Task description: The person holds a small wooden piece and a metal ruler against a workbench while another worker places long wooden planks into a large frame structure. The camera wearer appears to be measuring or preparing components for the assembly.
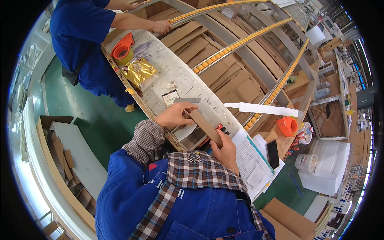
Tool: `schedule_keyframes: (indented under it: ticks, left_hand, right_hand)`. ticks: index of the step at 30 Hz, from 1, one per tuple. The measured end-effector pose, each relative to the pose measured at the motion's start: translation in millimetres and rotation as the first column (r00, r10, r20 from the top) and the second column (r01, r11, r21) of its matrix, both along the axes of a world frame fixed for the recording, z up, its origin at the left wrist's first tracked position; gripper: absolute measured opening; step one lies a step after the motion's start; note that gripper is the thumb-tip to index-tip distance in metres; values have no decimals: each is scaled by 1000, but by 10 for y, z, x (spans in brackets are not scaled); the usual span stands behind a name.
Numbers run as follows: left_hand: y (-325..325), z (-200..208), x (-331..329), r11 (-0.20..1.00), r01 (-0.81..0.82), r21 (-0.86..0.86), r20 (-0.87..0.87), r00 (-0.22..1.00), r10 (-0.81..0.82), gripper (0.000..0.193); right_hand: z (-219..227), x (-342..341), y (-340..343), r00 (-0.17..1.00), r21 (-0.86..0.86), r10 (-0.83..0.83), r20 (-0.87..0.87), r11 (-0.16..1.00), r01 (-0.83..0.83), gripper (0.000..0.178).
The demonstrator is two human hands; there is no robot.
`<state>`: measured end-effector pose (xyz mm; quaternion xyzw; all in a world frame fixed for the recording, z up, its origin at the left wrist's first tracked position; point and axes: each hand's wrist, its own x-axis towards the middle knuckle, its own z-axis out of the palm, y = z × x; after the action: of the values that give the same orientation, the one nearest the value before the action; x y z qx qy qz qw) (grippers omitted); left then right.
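Both bare hands hold one narrow brown cardboard strip (206, 129), which slants between them in front of the chest. At its far end, the left hand (175, 116) has fingers and thumb curled in close about the cardboard; at its near end, the right hand (225, 153) pinches it, thumb on one side and fingers on the other. Just beyond the left hand, a flat grey bar (188, 100) lies on the white worktop (191, 85), beside a small dark-edged card (171, 97). Farther beyond the grip and to its left sit a shiny gold packet (141, 73) and an orange tape dispenser (122, 48). Just beside the right hand's fingers is a red and black object (222, 128), partly hidden. To the right of the grip lie printed sheets (253, 162), with a black phone (273, 154) past them. Beyond the grip, a long white strip (264, 109) reaches rightward, pointing toward another orange dispenser (287, 126).
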<state>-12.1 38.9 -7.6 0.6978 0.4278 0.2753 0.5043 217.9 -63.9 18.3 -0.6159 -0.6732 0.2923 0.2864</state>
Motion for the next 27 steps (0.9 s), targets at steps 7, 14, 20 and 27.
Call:
schedule_keyframes:
  ticks: [7, 14, 20, 27]
  left_hand:
    - [21, -14, 4, 995, 49, -81, 51, 998, -44, 42]
    - [16, -32, 5, 998, 49, -46, 41, 998, -47, 36]
    - [21, -23, -11, 996, 65, -54, 11, 998, -64, 31]
    - [15, -35, 2, 997, 56, -45, 20, 998, -55, 36]
  right_hand:
    - [-13, 1, -2, 999, 24, 34, -8, 999, -33, 40]
    - [-28, 7, -1, 999, 42, 28, 23, 999, -29, 39]
    - [20, -16, -7, 1000, 30, 4, 16, 1000, -4, 39]
    - [-46, 34, -13, 999, 74, -15, 52, 997, 11, 45]
